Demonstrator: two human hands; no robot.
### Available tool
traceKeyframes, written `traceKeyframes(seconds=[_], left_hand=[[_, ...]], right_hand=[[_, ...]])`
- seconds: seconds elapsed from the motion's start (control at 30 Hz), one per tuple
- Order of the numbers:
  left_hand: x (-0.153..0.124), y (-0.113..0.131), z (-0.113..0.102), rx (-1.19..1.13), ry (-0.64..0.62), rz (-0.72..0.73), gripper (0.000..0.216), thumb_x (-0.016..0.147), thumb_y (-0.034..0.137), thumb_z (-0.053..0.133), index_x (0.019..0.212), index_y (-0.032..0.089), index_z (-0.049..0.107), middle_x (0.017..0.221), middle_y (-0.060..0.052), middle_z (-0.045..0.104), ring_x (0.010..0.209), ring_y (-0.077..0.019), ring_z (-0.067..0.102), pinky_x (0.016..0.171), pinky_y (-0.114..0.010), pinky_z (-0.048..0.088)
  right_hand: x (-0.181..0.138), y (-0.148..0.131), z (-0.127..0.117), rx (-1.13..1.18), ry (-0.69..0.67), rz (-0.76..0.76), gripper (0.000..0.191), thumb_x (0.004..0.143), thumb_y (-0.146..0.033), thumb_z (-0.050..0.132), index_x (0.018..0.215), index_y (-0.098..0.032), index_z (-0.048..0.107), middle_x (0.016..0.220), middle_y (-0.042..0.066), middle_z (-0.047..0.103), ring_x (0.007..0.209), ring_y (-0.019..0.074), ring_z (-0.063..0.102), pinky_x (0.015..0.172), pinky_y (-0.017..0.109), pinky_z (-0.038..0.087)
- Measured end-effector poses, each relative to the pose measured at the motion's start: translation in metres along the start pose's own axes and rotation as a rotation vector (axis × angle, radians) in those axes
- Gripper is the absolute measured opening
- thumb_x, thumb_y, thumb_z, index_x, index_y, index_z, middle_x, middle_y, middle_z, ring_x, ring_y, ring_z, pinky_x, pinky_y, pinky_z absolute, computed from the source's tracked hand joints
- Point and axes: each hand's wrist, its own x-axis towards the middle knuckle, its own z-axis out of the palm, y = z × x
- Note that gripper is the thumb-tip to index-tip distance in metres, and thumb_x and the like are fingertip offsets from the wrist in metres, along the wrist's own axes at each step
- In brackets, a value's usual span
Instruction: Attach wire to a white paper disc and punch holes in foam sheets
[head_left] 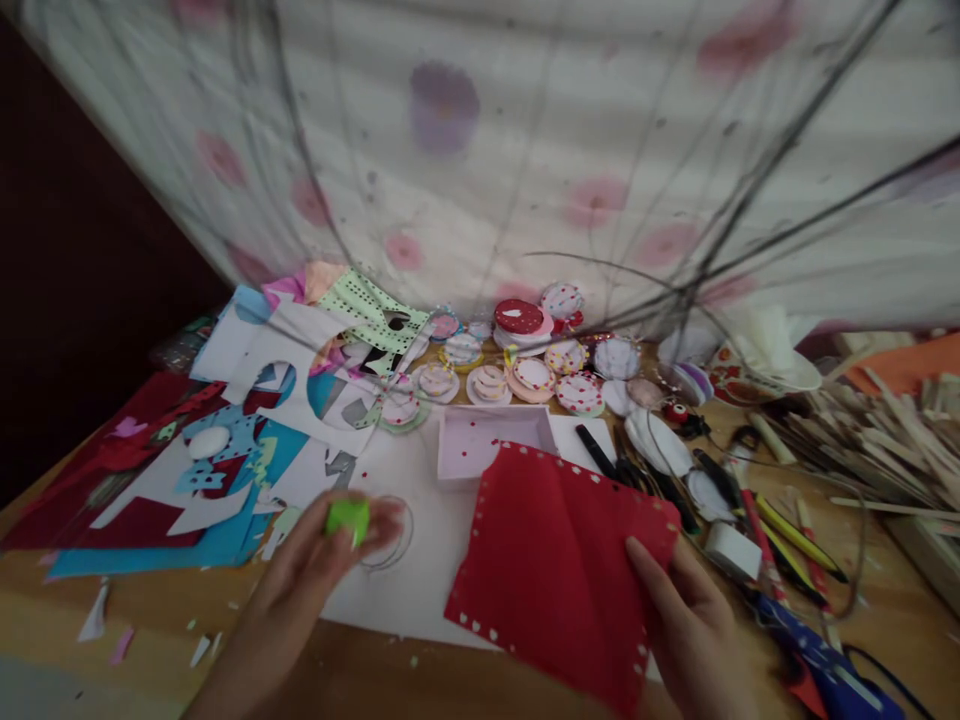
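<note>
My right hand (686, 620) grips the right edge of a red paper sheet (559, 560) with small holes punched along its border; the thumb lies on top. The sheet lies over a white paper (420, 570) on the wooden table. My left hand (315, 570) is closed round a small green object (347, 518), blurred by motion, above the white paper's left part. A thin wire ring (390, 535) lies just right of it.
A small pale box (487, 440) sits behind the red sheet. Several round decorated paper discs (525, 370) lie at the back. Cut coloured paper scraps (225, 450) cover the left. Pens and pencils (787, 535), wooden sticks (877, 440) and wires fill the right.
</note>
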Motion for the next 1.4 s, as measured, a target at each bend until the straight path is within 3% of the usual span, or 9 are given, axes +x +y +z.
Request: traceKeyframes(seconds=[0.07, 0.2, 0.37, 0.53, 0.73, 0.87, 1.03, 1.23, 1.4], left_hand=[[-0.028, -0.014, -0.008, 0.088, -0.046, -0.112, 0.037, 0.083, 0.057, 0.048, 0.100, 0.026, 0.061, 0.104, -0.005, 0.070, 0.098, -0.0290, 0.066, 0.092, -0.048, 0.050], [-0.053, -0.043, -0.005, 0.275, 0.008, -0.079, 0.042, 0.084, 0.056, 0.046, 0.111, 0.027, 0.060, 0.125, -0.007, 0.061, 0.121, -0.0289, 0.050, 0.105, -0.049, 0.036], [-0.021, -0.049, 0.001, 0.308, 0.044, 0.094, 0.039, 0.088, 0.048, 0.045, 0.116, 0.023, 0.055, 0.132, -0.010, 0.053, 0.129, -0.0252, 0.042, 0.110, -0.045, 0.028], [0.010, -0.055, 0.001, 0.324, 0.098, 0.248, 0.029, 0.090, 0.041, 0.046, 0.107, 0.019, 0.052, 0.121, -0.010, 0.059, 0.120, -0.0220, 0.050, 0.104, -0.039, 0.036], [0.007, -0.062, 0.007, 0.909, 0.077, 0.593, 0.026, 0.089, 0.029, 0.051, 0.113, 0.019, 0.051, 0.109, -0.009, 0.058, 0.106, -0.0222, 0.055, 0.094, -0.037, 0.044], [0.024, -0.069, 0.021, 1.149, 0.025, 0.756, 0.032, 0.088, 0.023, 0.051, 0.120, 0.019, 0.050, 0.107, -0.009, 0.061, 0.102, -0.0243, 0.057, 0.091, -0.040, 0.047], [0.046, -0.072, 0.031, 1.203, 0.052, 0.788, 0.033, 0.090, 0.020, 0.044, 0.123, 0.018, 0.049, 0.121, -0.013, 0.058, 0.111, -0.0267, 0.054, 0.096, -0.045, 0.044], [0.014, -0.055, 0.053, 1.105, 0.193, 0.843, 0.030, 0.090, 0.024, 0.047, 0.118, 0.017, 0.053, 0.111, -0.012, 0.060, 0.108, -0.0251, 0.055, 0.095, -0.040, 0.046], [0.007, -0.070, 0.079, 1.142, -0.186, 0.746, 0.060, 0.087, 0.046, 0.049, 0.138, 0.017, 0.037, 0.145, -0.017, 0.036, 0.132, -0.0327, 0.034, 0.106, -0.051, 0.033]], right_hand=[[-0.014, 0.012, -0.012, 0.029, 0.064, 0.085, 0.039, 0.072, -0.049, 0.068, 0.102, -0.024, 0.063, 0.105, 0.006, 0.071, 0.089, 0.0289, 0.069, 0.067, 0.036, 0.059], [-0.036, 0.038, -0.014, -0.082, 0.066, 0.057, 0.038, 0.070, -0.048, 0.069, 0.097, -0.023, 0.062, 0.093, 0.005, 0.073, 0.081, 0.0271, 0.069, 0.064, 0.034, 0.058], [-0.044, 0.055, 0.016, -0.269, -0.018, -0.133, 0.038, 0.081, -0.048, 0.057, 0.105, -0.020, 0.049, 0.090, 0.006, 0.067, 0.076, 0.0219, 0.064, 0.069, 0.034, 0.055], [-0.040, 0.056, 0.039, -0.344, 0.067, -0.299, 0.041, 0.088, -0.041, 0.046, 0.119, -0.015, 0.040, 0.110, 0.014, 0.056, 0.098, 0.0233, 0.057, 0.090, 0.041, 0.046], [-0.045, 0.068, 0.039, -0.594, 0.246, -0.648, 0.061, 0.085, -0.027, 0.049, 0.139, -0.012, 0.025, 0.142, 0.021, 0.029, 0.132, 0.0312, 0.029, 0.104, 0.054, 0.030], [-0.048, 0.078, 0.030, -0.917, 0.070, -0.867, 0.039, 0.085, -0.017, 0.043, 0.124, -0.018, 0.048, 0.139, 0.014, 0.042, 0.131, 0.0302, 0.034, 0.105, 0.059, 0.024], [-0.052, 0.088, 0.033, -1.013, -0.058, -0.863, 0.040, 0.087, -0.020, 0.045, 0.127, -0.017, 0.050, 0.133, 0.014, 0.049, 0.119, 0.0287, 0.046, 0.094, 0.050, 0.041], [-0.066, 0.088, 0.039, -0.946, -0.123, -0.856, 0.042, 0.088, -0.017, 0.043, 0.130, -0.019, 0.046, 0.134, 0.014, 0.046, 0.118, 0.0272, 0.045, 0.093, 0.046, 0.043], [-0.046, 0.065, 0.007, -0.961, 0.121, -0.831, 0.028, 0.090, -0.024, 0.041, 0.114, -0.017, 0.054, 0.116, 0.015, 0.054, 0.106, 0.0279, 0.050, 0.088, 0.048, 0.043]])
